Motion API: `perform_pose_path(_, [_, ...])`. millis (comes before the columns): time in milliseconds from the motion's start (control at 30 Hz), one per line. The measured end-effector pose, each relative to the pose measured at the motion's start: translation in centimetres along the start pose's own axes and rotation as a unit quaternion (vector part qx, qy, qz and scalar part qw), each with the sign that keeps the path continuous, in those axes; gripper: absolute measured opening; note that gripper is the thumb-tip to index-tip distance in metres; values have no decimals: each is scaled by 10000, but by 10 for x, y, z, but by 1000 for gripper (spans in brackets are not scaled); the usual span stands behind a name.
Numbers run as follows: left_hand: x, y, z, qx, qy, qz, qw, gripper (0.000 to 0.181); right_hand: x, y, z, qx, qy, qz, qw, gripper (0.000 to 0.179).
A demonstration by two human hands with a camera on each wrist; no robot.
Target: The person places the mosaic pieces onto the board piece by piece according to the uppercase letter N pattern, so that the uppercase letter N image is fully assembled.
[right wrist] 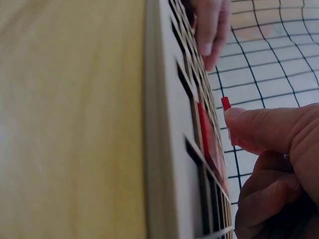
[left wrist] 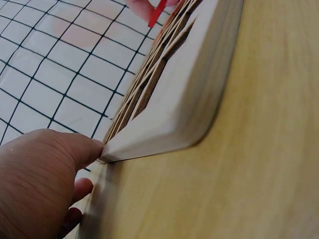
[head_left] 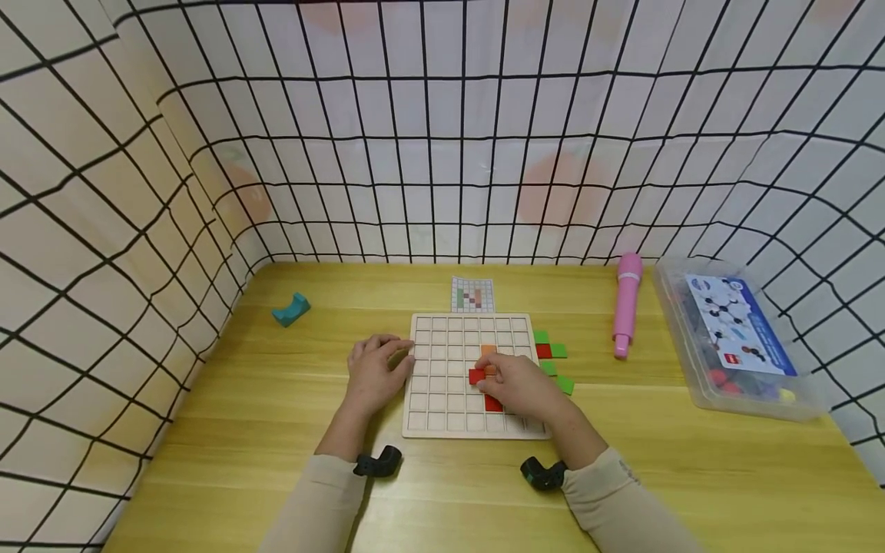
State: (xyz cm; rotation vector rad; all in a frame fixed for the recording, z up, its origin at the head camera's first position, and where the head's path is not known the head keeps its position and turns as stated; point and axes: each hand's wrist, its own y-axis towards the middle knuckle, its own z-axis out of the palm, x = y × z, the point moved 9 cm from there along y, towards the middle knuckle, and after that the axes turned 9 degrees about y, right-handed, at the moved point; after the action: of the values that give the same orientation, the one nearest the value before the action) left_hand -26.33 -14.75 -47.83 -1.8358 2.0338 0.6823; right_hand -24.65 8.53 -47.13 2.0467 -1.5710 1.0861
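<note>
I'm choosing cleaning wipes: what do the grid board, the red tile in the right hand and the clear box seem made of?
Grid board: probably wood or plywood, smooth and matt; pale, with faint layered lines along its edge.
Red tile: painted wood or plastic, evenly coloured; the look leaves it open.
Clear box: likely plastic, slightly cloudy; coloured pieces show through its wall.

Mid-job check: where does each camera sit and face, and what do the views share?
Head: worn on the head, facing forward and down at the wooden board; the left grip, right grip and sleeves show.
Left wrist: on that wrist, looking along the wooden board; left grip near, right grip beyond.
Right wrist: on that wrist, looking across the wooden board; right grip near, left grip beyond.
Both wrist views share the pinched red tile.
</note>
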Motion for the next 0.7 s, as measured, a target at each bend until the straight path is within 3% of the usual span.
perform_pose_path(467, [0,1,3,-36,2,107,9999,32,4,1,9,-57,-764,-206,9968,25])
perform_pose_path(700, [1,1,0,-38,-50,66,10000,32,7,2,9,-32,-685,-283,9972,26])
